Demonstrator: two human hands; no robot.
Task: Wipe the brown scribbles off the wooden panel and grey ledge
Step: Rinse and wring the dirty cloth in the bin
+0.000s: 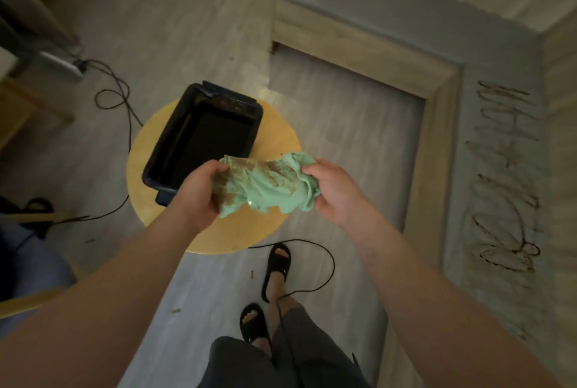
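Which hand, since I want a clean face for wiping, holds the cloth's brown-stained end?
The left hand: the green cloth is smeared brown there, while the right hand's end looks clean.

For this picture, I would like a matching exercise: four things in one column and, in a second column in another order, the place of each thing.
Things
1. crumpled green cloth with brown stains
2. black rectangular plastic tub
3. brown scribbles
4. black sandals

Places
A. on the grey ledge
B. on the person's feet
C. held between the left hand and the right hand
D. on the round wooden stool

Pairs: 1-C, 2-D, 3-A, 4-B
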